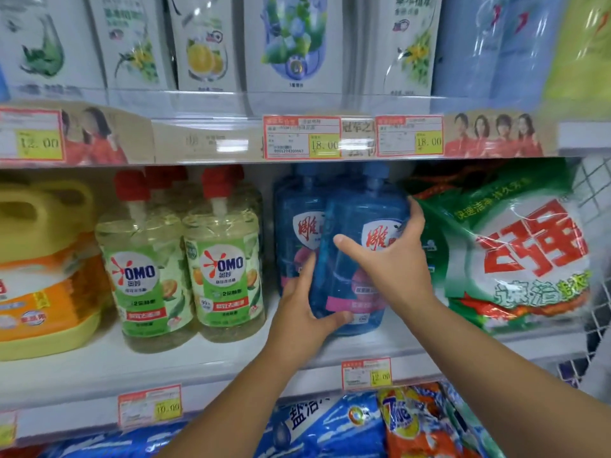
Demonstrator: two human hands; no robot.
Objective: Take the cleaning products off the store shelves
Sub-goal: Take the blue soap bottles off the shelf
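A blue bottle [350, 223] with a red-and-white label stands at the front of the middle shelf [198, 365]. My left hand [305, 302] grips its lower left side, thumb across the bottom front. My right hand [386, 256] grips its right side, fingers curled round the far edge and thumb on the front. A second blue bottle [294, 223] stands just behind it to the left.
Left of the blue bottles stand two green OMO bottles [224, 259] with red pumps and a yellow jug [43, 259]. A green-and-white detergent bag [515, 252] lies at the right. Refill pouches [291, 44] fill the upper shelf; blue and orange bags [413, 421] lie below.
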